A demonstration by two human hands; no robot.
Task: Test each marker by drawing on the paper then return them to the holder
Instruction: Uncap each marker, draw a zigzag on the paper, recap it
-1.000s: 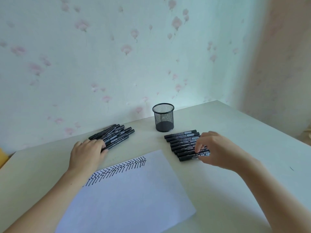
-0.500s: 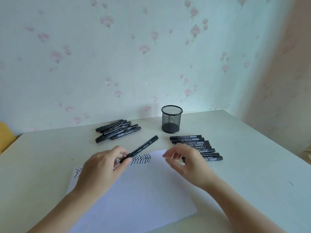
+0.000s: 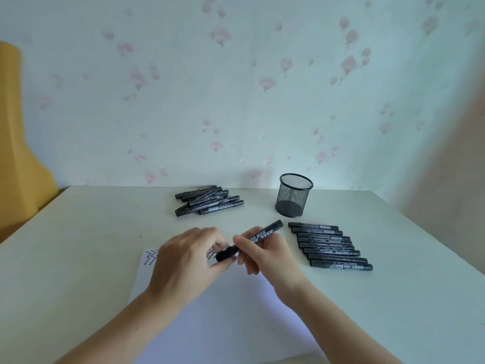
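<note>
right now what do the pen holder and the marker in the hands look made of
Pen holder: black metal wire mesh, apparently; the wall shows through its matte lattice.
Marker: probably hard plastic, smooth black barrel with printed white lettering and a slight sheen, held by the left hand and right hand.

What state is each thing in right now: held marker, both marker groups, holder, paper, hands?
held marker: capped, tilted, gripped by both hands
left hand: grips cap end
right hand: pinches barrel
marker pile: heaped, capped
marker row: lying side by side, capped
holder: upright, empty
paper: flat, zigzags along far edge
</note>
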